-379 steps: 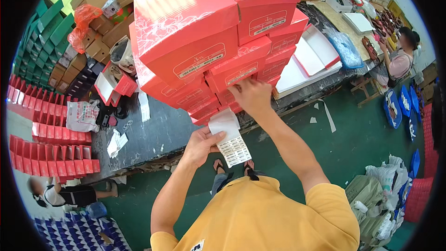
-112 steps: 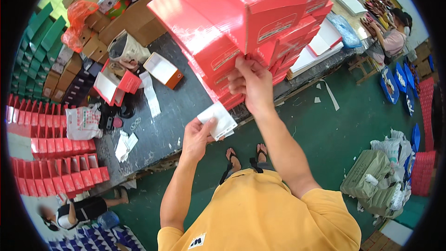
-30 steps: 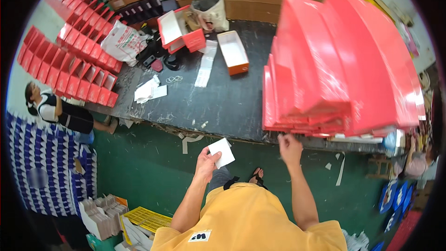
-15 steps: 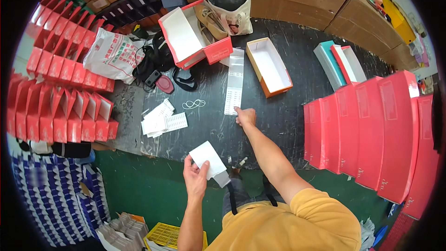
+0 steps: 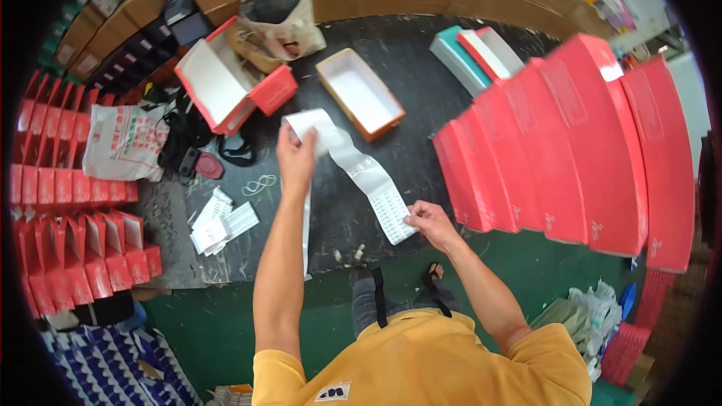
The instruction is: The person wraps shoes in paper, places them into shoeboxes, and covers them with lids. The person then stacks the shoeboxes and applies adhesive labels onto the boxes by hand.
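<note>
A long white strip of printed labels [image 5: 370, 174] is stretched above the dark table between my two hands. My left hand [image 5: 298, 156] is closed on its far end, where the strip curls over. From that hand another length of strip hangs down along the forearm toward the table's front edge. My right hand [image 5: 430, 224] pinches the near end, at the corner of the densely printed part. Left of the hands lies a loose pile of label sheets [image 5: 218, 227], with a looped pale cord [image 5: 259, 185] beyond it. An orange-rimmed box [image 5: 362, 96] stands open just past the strip.
A red shoebox [image 5: 214, 90] stands open at the back left, near a tan shoe and a cloth bag [image 5: 289, 19]. Red boxes [image 5: 556, 150] line the right side; more are stacked at left beside a plastic bag [image 5: 124, 141]. Black straps [image 5: 237, 152] lie nearby.
My left hand has moved forward over the table, and the folded white strip it held is now partly drawn out. My right hand has pulled the strip's end nearer and lifted it. The view has shifted right.
</note>
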`<state>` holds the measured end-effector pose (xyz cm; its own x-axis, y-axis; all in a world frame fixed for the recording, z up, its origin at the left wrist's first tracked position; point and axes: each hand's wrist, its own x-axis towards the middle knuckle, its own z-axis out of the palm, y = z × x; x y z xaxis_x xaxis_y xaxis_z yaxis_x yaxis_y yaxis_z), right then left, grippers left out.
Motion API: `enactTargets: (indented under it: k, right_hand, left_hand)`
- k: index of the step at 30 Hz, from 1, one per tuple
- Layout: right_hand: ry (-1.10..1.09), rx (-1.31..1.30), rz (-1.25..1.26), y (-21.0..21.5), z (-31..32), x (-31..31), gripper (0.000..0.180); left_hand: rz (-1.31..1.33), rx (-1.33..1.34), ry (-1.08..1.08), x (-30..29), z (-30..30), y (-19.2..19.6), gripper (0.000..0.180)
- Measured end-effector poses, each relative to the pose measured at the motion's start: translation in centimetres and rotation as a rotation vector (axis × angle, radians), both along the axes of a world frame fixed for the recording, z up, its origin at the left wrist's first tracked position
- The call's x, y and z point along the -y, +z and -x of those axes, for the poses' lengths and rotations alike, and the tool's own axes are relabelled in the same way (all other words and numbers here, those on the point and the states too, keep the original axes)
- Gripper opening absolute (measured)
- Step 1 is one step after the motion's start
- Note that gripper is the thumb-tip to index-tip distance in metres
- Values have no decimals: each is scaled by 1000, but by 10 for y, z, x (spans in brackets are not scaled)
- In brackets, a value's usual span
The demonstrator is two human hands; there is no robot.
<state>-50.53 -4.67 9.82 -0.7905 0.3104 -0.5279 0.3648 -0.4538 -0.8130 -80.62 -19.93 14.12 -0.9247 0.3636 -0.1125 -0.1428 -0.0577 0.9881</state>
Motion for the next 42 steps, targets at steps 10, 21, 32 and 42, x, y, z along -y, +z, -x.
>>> enactTargets:
  k: [10,21,32,42]
  right_hand:
    - [-98,-257,235,31,-232,-31,21]
    - [-37,-353,50,117,-393,-117,33]
    - [-44,-540,-1035,160,-429,-158,29]
    - [135,-619,-1437,111,-412,-166,20]
  left_hand:
    - [168,784,-330,-35,-344,-26,52]
    - [-10,495,-187,-123,-544,94,28]
    - [121,453,-414,-161,-595,125,28]
    - [142,785,-384,-164,-584,84,24]
